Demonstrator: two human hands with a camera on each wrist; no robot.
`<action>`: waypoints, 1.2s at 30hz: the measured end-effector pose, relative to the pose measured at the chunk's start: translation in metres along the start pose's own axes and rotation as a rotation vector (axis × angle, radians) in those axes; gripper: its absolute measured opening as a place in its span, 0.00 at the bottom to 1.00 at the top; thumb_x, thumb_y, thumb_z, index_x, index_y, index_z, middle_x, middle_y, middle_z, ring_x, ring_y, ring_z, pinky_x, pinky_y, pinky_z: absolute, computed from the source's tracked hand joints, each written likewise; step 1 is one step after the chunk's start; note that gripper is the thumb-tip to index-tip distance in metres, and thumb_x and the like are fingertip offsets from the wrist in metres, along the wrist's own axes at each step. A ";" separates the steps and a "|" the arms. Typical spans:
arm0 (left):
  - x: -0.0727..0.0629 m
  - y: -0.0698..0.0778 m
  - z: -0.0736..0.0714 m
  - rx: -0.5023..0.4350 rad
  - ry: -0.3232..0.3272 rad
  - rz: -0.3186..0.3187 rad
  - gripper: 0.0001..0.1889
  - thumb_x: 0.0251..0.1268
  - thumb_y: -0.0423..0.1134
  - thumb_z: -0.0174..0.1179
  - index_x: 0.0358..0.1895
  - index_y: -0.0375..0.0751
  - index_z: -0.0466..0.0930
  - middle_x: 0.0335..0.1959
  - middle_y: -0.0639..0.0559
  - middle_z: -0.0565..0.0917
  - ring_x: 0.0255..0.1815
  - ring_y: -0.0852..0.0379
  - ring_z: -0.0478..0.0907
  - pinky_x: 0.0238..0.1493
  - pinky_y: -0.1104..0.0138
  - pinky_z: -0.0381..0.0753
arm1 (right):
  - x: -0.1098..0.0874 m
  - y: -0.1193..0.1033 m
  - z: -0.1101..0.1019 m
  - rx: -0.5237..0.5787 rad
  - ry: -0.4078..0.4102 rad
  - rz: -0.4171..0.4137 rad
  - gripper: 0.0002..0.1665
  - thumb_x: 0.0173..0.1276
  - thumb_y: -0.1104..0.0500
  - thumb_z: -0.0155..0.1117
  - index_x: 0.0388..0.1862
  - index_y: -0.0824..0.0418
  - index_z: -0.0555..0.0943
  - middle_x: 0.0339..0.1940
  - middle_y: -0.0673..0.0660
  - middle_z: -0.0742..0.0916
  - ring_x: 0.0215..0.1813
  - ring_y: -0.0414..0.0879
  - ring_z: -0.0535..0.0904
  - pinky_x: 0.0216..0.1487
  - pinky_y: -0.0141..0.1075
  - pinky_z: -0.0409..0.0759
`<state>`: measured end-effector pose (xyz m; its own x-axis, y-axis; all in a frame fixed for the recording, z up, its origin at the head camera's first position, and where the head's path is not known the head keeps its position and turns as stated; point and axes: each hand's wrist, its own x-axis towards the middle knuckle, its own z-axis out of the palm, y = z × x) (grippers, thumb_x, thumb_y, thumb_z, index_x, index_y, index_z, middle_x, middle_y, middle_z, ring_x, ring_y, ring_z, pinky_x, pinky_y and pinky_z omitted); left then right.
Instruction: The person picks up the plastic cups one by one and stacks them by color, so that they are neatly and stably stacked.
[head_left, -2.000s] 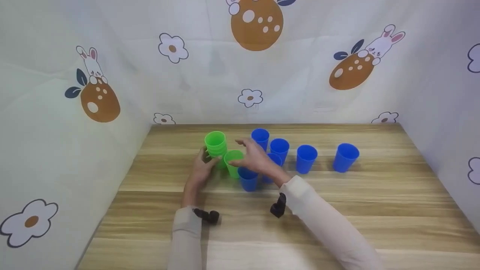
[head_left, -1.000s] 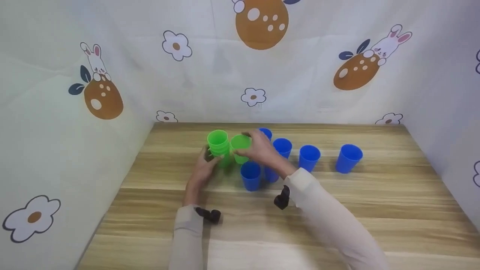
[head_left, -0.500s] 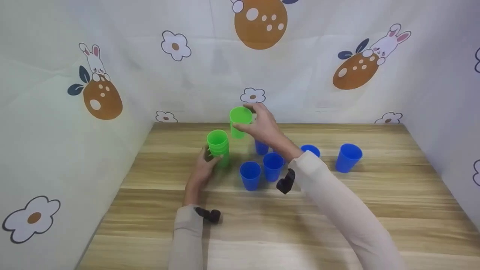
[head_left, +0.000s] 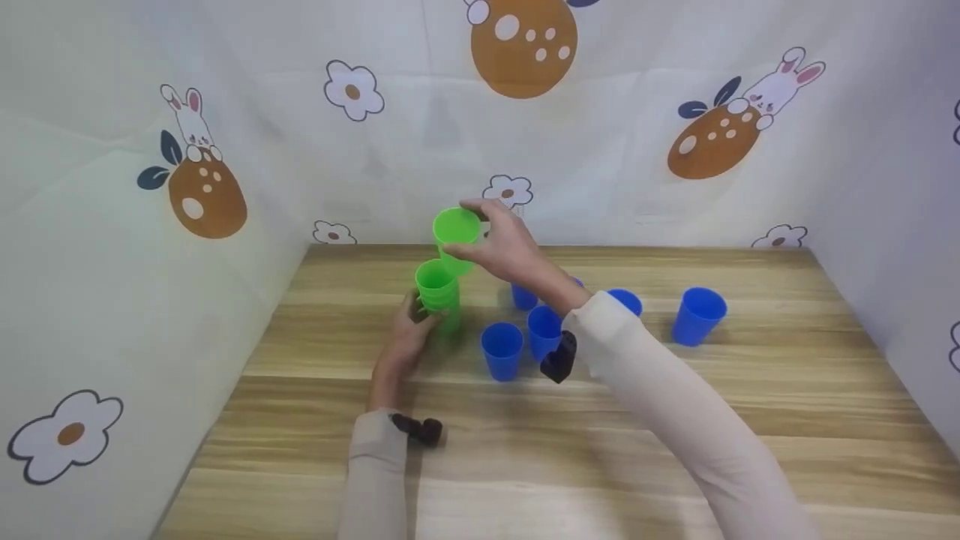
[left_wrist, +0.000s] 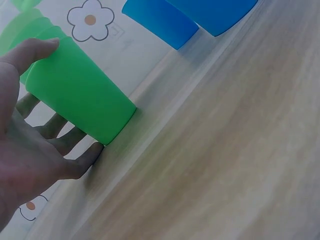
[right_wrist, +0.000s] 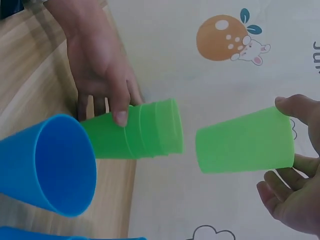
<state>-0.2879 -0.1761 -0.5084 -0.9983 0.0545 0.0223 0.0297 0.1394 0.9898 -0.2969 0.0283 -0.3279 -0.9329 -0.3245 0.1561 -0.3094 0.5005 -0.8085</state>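
Observation:
A stack of nested green cups (head_left: 437, 289) stands upright on the table's left side. My left hand (head_left: 406, 337) holds it from the left, thumb in front and fingers behind, as the left wrist view also shows. Above and slightly right of the stack, my right hand (head_left: 506, 244) pinches a single green cup (head_left: 456, 232) near its rim, thumb and fingers on opposite sides. In the right wrist view a gap separates this lifted cup (right_wrist: 245, 142) from the top of the stack (right_wrist: 155, 130).
Several blue cups stand upright to the right, among them a front one (head_left: 501, 352), one beside it (head_left: 544, 330) and a far-right one (head_left: 697, 316). The right arm partly hides some. Patterned cloth (head_left: 420, 165) rises behind the wooden table (head_left: 480, 465).
The right hand has taken the single green cup from beside the blue cups, lifted it and moved it left over toward the stack. The left hand has stayed on the stack.

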 end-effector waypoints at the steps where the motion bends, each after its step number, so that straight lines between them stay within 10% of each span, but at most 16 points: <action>1: 0.000 0.000 0.000 0.000 -0.001 -0.005 0.41 0.69 0.43 0.62 0.79 0.40 0.50 0.77 0.35 0.61 0.78 0.38 0.61 0.79 0.48 0.60 | 0.001 0.000 0.002 0.009 -0.005 -0.003 0.45 0.62 0.48 0.75 0.75 0.55 0.67 0.73 0.55 0.74 0.71 0.49 0.71 0.70 0.42 0.75; 26: 0.003 0.001 -0.001 0.005 -0.009 -0.022 0.36 0.70 0.43 0.62 0.76 0.40 0.56 0.75 0.34 0.64 0.78 0.37 0.61 0.79 0.46 0.61 | 0.006 0.018 0.048 0.121 -0.078 0.088 0.46 0.64 0.52 0.73 0.78 0.55 0.63 0.75 0.56 0.71 0.70 0.52 0.74 0.68 0.41 0.79; 36: 0.001 0.000 0.000 -0.038 -0.002 -0.032 0.38 0.69 0.40 0.61 0.78 0.41 0.53 0.76 0.36 0.63 0.78 0.37 0.61 0.79 0.48 0.61 | -0.013 0.043 0.035 0.230 -0.063 0.080 0.45 0.64 0.54 0.74 0.77 0.55 0.65 0.75 0.58 0.72 0.74 0.57 0.70 0.71 0.48 0.75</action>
<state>-0.2890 -0.1756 -0.5084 -0.9986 0.0526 -0.0093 -0.0038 0.1039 0.9946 -0.2913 0.0260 -0.3851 -0.9373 -0.3439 0.0569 -0.1785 0.3332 -0.9258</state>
